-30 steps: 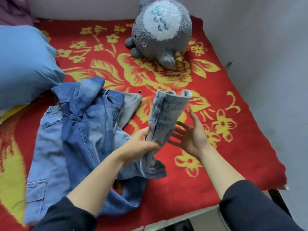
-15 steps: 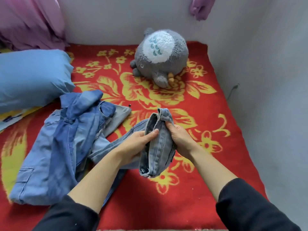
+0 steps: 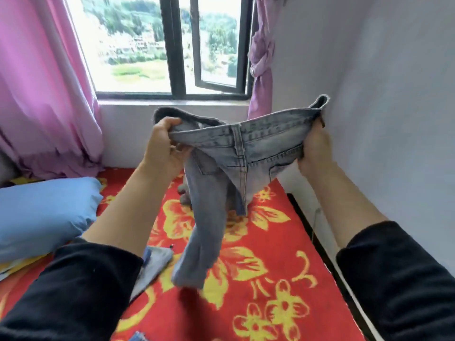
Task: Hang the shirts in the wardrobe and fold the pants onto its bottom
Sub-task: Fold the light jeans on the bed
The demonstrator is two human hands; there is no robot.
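Two grips: left hand (image 3: 163, 148), right hand (image 3: 316, 151); jeans (image 3: 246, 148) raised (now unfolded).

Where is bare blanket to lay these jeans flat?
Best patch: the red blanket between the hanging jeans leg and the bed's wall-side edge, running toward the camera. Left is crowded: the blue pillow and other clothes by the left sleeve. The left hand and right hand grip the waistband.

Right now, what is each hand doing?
Left hand: grips the light jeans at one waistband end.
Right hand: grips the other waistband end.
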